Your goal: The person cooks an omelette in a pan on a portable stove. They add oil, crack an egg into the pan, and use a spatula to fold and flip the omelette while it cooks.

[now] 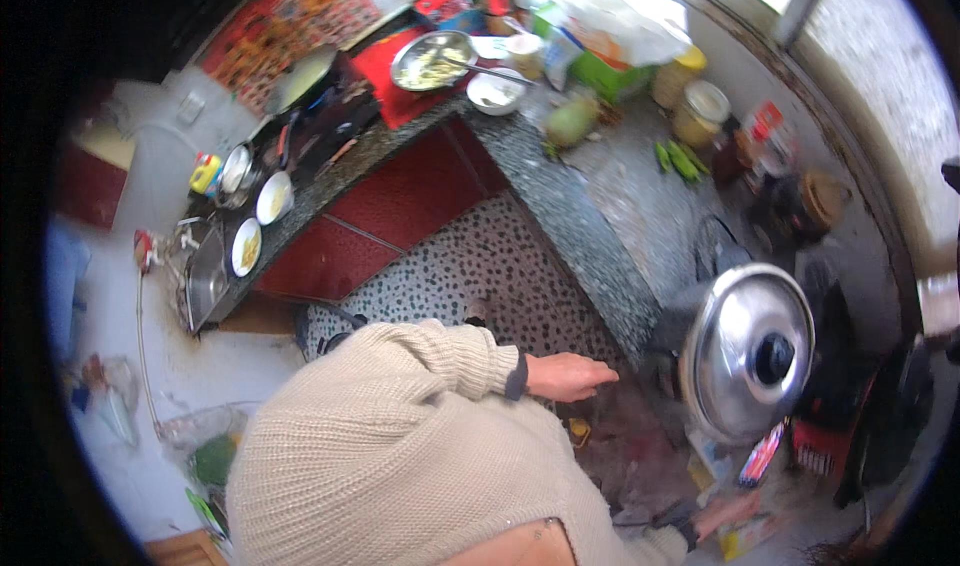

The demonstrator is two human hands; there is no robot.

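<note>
My left hand (574, 376) hangs in the air below the counter edge, fingers held together and underside hidden; no held thing shows. My right hand (726, 513) is blurred at the lower right, close to a phone with a lit screen (762, 457) and a yellow printed packet (742, 542). Whether it grips anything cannot be made out. Ahead of me stands a large pot, covered by a shiny metal lid (739, 352) with a black knob (772, 358). Both hands are apart from the lid.
Along the stone counter (559, 198) lie green peppers (681, 161), a green gourd-like vegetable (574, 122), jars (701, 112) and a white bowl (496, 92). Further left are a metal bowl of cut food (433, 60), a wok (304, 78) and a sink (206, 277).
</note>
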